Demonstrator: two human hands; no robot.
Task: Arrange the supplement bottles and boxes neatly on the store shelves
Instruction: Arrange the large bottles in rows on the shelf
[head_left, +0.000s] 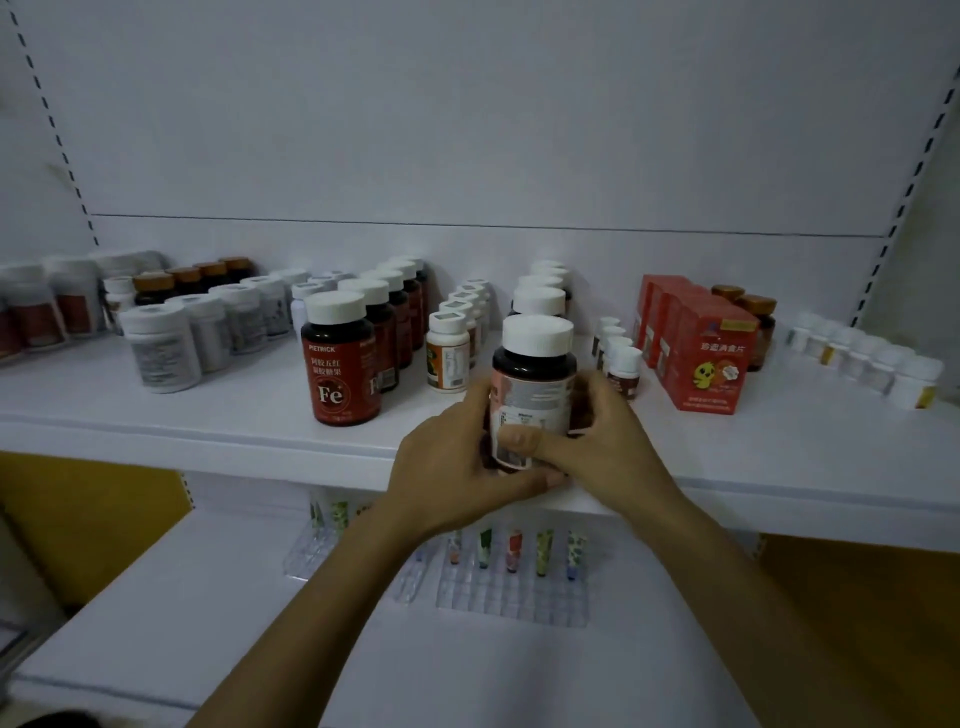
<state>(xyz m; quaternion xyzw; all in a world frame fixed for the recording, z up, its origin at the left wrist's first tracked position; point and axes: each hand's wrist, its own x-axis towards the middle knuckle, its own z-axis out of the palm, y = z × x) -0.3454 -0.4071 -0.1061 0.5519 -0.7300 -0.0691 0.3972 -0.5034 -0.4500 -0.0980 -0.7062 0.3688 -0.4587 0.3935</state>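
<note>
A dark supplement bottle with a white cap and a pale label stands upright at the front edge of the white shelf. My left hand grips its lower left side and base, fingers curled beneath. My right hand wraps the right side, thumb across the label. Behind it runs a row of matching white-capped bottles. To the left stands a red-labelled "Fe" bottle heading its own row. Red boxes stand in a row to the right.
More rows fill the shelf: white bottles at left, orange-labelled bottles, small bottles beside the held one, and white bottles at far right. A lower shelf holds clear racks of coloured tubes.
</note>
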